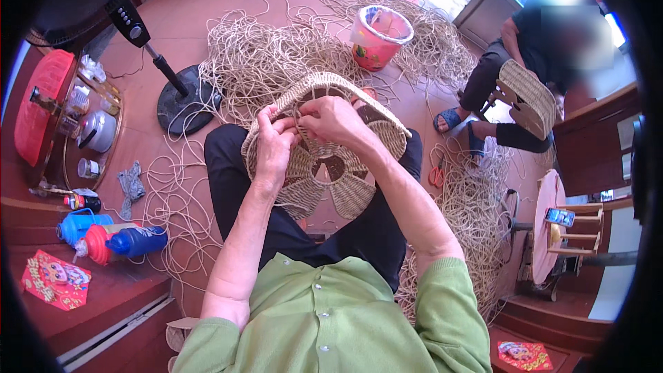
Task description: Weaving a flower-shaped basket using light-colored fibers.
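A woven straw-coloured basket rests across my lap, with petal-shaped panels around a round opening and a thick braided rim on its far side. My left hand is closed at the upper left of the basket, its thumb up by the rim and its fingers bent inward. My right hand reaches across just inside the rim, fingers pinched around a strand of cord beside the left fingertips. The two hands nearly meet. Their fingertips partly hide the strand and the weave under them.
Loose cord lies heaped on the floor ahead, with more cord at my right. Beyond stands a pink bin. A fan base and bottles are at left. Orange scissors lie near a seated person holding a woven piece.
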